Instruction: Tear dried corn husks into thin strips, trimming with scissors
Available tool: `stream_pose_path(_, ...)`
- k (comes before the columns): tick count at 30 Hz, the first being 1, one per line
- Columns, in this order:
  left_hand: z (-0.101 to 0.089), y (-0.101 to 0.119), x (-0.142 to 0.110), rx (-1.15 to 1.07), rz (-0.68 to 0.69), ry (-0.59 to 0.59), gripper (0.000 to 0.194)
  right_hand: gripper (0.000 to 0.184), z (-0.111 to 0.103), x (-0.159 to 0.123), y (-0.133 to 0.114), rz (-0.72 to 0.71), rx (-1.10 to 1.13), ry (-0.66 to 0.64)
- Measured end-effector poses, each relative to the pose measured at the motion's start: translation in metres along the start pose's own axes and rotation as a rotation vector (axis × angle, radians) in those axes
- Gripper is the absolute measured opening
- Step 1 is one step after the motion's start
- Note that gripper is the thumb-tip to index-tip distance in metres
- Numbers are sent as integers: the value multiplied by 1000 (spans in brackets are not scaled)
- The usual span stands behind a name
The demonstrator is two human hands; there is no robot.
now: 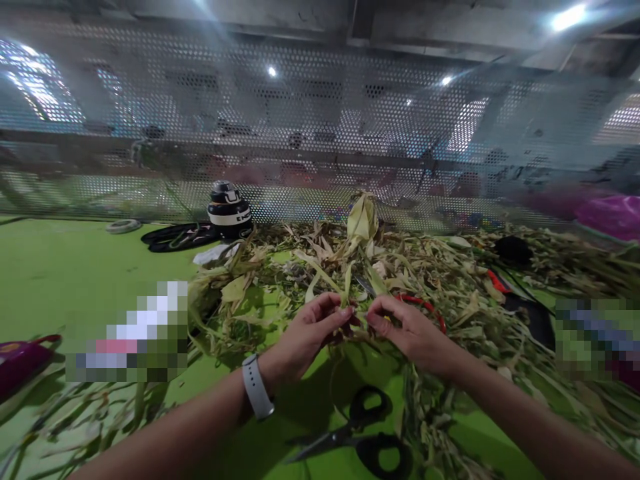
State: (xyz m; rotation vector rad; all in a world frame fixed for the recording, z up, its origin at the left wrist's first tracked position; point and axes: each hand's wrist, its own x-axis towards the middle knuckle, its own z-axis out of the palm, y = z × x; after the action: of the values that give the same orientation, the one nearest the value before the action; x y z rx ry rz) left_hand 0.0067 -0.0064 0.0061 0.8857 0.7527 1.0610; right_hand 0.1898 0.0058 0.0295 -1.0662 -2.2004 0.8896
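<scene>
Near the middle, my left hand is closed in a pinch on a pale yellow-green leaf strip, which stands up from the fingertips. Just to its right, my right hand has thumb and forefinger pressed together; what lies between them is too small to make out. A pair of black-handled scissors lies partly spread on the green table below both hands. Behind the right hand shows a red handle loop, partly covered by dry leaves. A white watch strap circles my left wrist.
A heap of dry, husk-like leaves spreads across the green table. At the back stand a black bottle with a white band and a perforated metal screen. A tape roll lies left; a purple bag sits right.
</scene>
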Motion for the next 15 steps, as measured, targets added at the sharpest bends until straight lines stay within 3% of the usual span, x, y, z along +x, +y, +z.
stream_pose_path(10,-1,-1,2,-16,6,-7,21,22,-7,3,3,-102,-247,92)
stream_pose_path(15,2,-4,1,-60,96,43,19,10,6,-6,3,-329,-620,531)
